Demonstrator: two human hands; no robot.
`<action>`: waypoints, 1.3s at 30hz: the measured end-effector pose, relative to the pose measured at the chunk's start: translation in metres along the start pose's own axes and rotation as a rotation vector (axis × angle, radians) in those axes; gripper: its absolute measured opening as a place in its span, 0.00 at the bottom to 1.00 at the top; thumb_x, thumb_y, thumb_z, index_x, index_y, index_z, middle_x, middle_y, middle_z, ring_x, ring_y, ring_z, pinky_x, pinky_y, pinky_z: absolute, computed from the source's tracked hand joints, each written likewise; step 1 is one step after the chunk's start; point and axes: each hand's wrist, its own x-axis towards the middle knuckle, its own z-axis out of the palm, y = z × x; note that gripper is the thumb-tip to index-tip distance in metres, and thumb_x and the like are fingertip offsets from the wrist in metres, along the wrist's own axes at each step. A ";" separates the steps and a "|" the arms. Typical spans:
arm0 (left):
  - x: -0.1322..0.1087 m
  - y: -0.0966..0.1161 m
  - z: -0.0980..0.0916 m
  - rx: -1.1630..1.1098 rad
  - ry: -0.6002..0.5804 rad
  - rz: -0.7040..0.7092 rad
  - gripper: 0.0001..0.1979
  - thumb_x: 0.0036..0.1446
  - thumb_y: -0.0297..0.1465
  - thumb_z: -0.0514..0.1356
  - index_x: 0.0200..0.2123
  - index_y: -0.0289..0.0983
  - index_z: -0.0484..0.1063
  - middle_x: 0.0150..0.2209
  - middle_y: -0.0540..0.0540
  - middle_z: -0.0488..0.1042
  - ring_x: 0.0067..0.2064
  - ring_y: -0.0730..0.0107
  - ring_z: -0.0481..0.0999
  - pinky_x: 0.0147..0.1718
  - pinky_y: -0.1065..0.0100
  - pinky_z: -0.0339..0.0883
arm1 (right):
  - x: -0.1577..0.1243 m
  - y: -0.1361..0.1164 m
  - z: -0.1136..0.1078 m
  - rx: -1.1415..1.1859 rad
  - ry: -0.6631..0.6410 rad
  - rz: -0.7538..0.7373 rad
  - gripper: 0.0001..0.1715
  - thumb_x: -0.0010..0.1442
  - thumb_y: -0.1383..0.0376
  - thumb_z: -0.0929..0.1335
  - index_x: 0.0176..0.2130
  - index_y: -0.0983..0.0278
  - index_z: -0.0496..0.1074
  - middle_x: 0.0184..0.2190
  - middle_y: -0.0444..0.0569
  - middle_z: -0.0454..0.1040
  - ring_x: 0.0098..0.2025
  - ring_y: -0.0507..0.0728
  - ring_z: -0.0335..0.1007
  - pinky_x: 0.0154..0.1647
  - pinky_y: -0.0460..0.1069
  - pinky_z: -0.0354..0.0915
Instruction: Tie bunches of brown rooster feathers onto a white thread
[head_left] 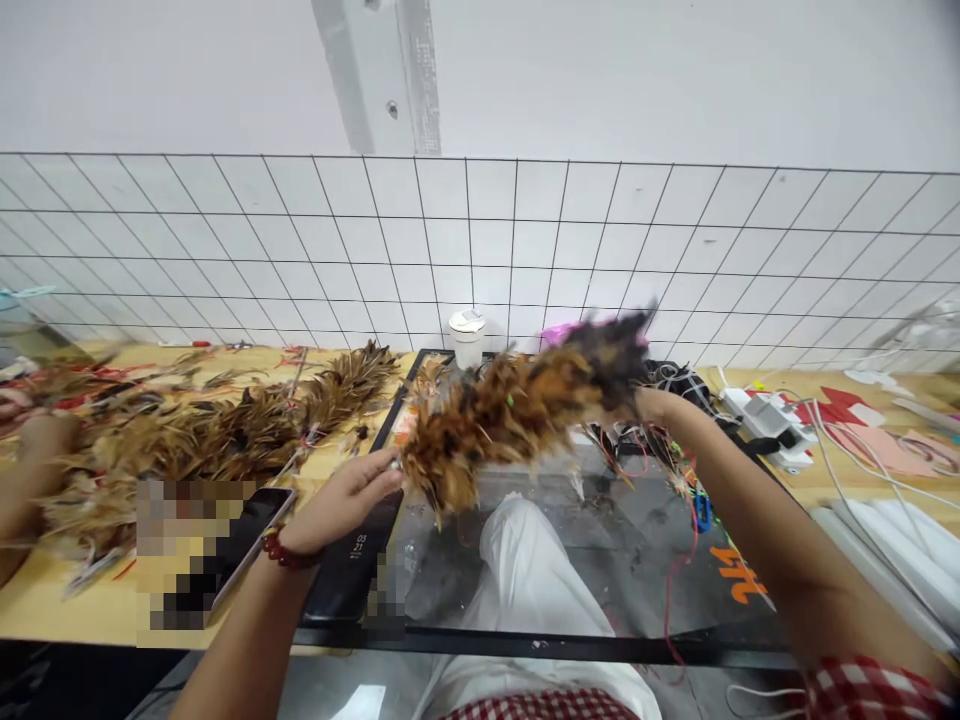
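A brown feather duster [495,415] with a blurred, darker far end is held slantwise above the dark tray. My left hand [349,500], with a red bead bracelet at the wrist, is closed on the duster's left end. At the other end, my right hand [658,408] reaches in behind the dark feathers, which hide its fingers. The black see-through tray [517,638] has loose feathers and thin threads on it, and white cloth shows through or over its middle. A black phone [352,560] lies under my left forearm at the tray's left side.
More feather pieces [225,435] lie on the wooden table at left, where another person's hand [49,440] rests. A second phone [240,540] is partly pixelated. A white lidded cup [468,338] stands behind the tray. Power strips and cables [772,425] lie at right, before a wire grid.
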 end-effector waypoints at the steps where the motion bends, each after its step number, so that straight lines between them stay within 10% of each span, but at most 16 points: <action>1: 0.002 0.001 0.002 -0.125 0.036 -0.033 0.10 0.41 0.34 0.67 0.27 0.38 0.72 0.22 0.49 0.70 0.25 0.70 0.68 0.22 0.74 0.62 | -0.008 0.005 0.005 -0.027 -0.151 0.021 0.07 0.38 0.65 0.73 0.19 0.68 0.76 0.20 0.48 0.74 0.24 0.52 0.66 0.27 0.46 0.61; 5: 0.016 0.008 0.028 -0.555 0.120 -0.120 0.18 0.41 0.36 0.68 0.22 0.36 0.61 0.17 0.55 0.58 0.17 0.83 0.54 0.14 0.80 0.47 | -0.033 -0.006 0.029 -0.031 -0.805 -0.001 0.10 0.37 0.62 0.74 0.22 0.67 0.77 0.18 0.46 0.73 0.22 0.52 0.65 0.25 0.45 0.60; 10: 0.039 0.012 0.082 -0.816 0.057 -0.134 0.22 0.44 0.36 0.68 0.24 0.37 0.54 0.19 0.57 0.56 0.17 0.85 0.53 0.14 0.82 0.46 | -0.049 -0.080 0.085 0.546 -0.568 -0.180 0.24 0.44 0.55 0.74 0.41 0.61 0.76 0.41 0.49 0.76 0.40 0.55 0.71 0.40 0.47 0.65; 14: 0.051 -0.001 0.109 -0.910 -0.001 -0.191 0.19 0.46 0.37 0.67 0.28 0.36 0.59 0.19 0.58 0.54 0.16 0.86 0.49 0.12 0.82 0.43 | -0.056 -0.119 0.141 0.887 -0.605 -0.077 0.23 0.44 0.52 0.73 0.36 0.64 0.72 0.27 0.44 0.73 0.26 0.48 0.65 0.25 0.43 0.59; 19: 0.057 -0.020 0.107 -1.015 -0.033 -0.261 0.16 0.49 0.36 0.65 0.31 0.34 0.62 0.20 0.58 0.55 0.16 0.87 0.50 0.12 0.82 0.42 | -0.057 -0.106 0.169 1.024 -0.485 0.184 0.21 0.43 0.51 0.72 0.26 0.64 0.67 0.13 0.33 0.50 0.14 0.43 0.36 0.16 0.43 0.34; 27: 0.064 -0.045 0.131 -0.464 0.436 -0.055 0.14 0.47 0.35 0.65 0.22 0.34 0.64 0.17 0.55 0.60 0.18 0.82 0.56 0.18 0.78 0.48 | -0.063 -0.074 0.194 0.803 -0.319 -0.023 0.19 0.47 0.51 0.69 0.21 0.63 0.69 0.15 0.40 0.57 0.19 0.48 0.46 0.21 0.45 0.44; 32: 0.060 -0.042 0.134 -0.237 0.513 0.098 0.04 0.47 0.30 0.63 0.30 0.36 0.74 0.21 0.51 0.67 0.28 0.71 0.66 0.26 0.75 0.57 | -0.066 -0.064 0.179 0.410 -0.254 -0.272 0.18 0.57 0.53 0.64 0.26 0.63 0.71 0.19 0.42 0.62 0.23 0.51 0.55 0.27 0.46 0.53; 39: 0.051 -0.042 0.136 0.075 0.514 0.168 0.07 0.48 0.26 0.61 0.34 0.40 0.74 0.31 0.45 0.74 0.36 0.63 0.71 0.34 0.72 0.61 | -0.050 -0.108 0.110 0.254 0.397 -0.457 0.18 0.59 0.56 0.65 0.46 0.62 0.71 0.37 0.52 0.70 0.36 0.56 0.65 0.40 0.50 0.62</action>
